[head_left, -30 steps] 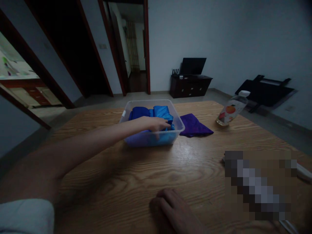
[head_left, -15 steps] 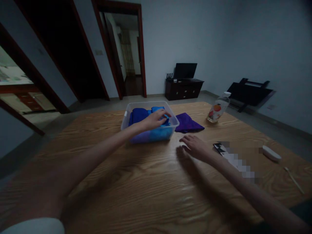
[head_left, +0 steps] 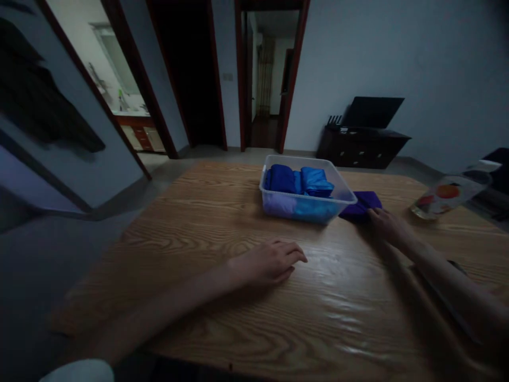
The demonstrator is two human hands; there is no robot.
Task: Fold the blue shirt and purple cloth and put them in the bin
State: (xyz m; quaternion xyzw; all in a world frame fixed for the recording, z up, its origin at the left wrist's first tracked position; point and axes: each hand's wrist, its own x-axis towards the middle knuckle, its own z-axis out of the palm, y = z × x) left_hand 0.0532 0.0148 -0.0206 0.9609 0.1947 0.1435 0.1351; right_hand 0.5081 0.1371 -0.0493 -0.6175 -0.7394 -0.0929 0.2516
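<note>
Head view: right hand (head_left: pixel 385 225) rests fingertips on purple cloth (head_left: pixel 362 205), right of clear bin (head_left: pixel 306 194). Left hand (head_left: pixel 268 261) lies flat on table (head_left: pixel 199 223), fingers loosely spread, holding nothing.

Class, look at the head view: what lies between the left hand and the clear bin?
Only bare wooden table. In the head view nothing sits on the stretch between the left hand and the bin.

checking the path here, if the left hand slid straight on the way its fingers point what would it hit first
Probably the clear plastic bin of blue cloths. The left hand lies flat on the table, fingers aimed right and slightly away; depth is unclear, so it might pass just before the bin.
</note>
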